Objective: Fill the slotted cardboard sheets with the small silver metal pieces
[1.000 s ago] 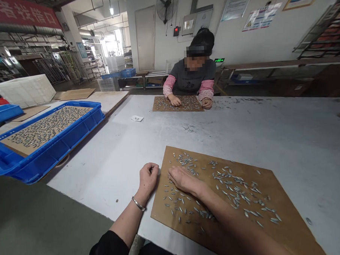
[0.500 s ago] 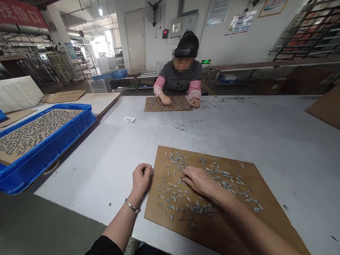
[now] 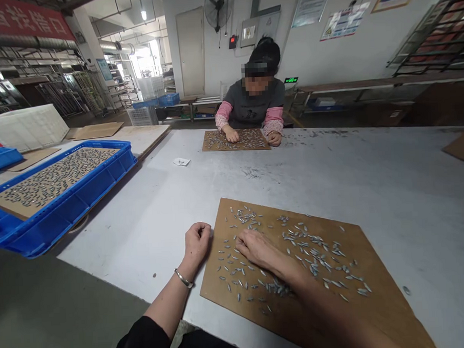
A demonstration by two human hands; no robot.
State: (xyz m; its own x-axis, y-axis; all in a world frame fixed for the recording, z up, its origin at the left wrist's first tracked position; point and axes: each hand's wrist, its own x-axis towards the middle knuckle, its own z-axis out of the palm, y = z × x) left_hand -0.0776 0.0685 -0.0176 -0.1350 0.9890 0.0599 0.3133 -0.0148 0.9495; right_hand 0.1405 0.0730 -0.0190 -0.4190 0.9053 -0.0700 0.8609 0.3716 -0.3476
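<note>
Bending my fingers low over the small grey pieces (image 3: 314,253) scattered on my brown board (image 3: 379,296).

The pieces lie singly toward the board's left edge and bunched elsewhere; such slim bits seem to need a light, exact fingertip touch. My right hand (image 3: 256,247) is at the loose ones, fingers bent and tips drawn close, though I can't tell whether they pinch a piece. My left hand (image 3: 196,243), apart from it, is loosely curled on the table (image 3: 149,213) just beside the board, its contents hidden.
</note>
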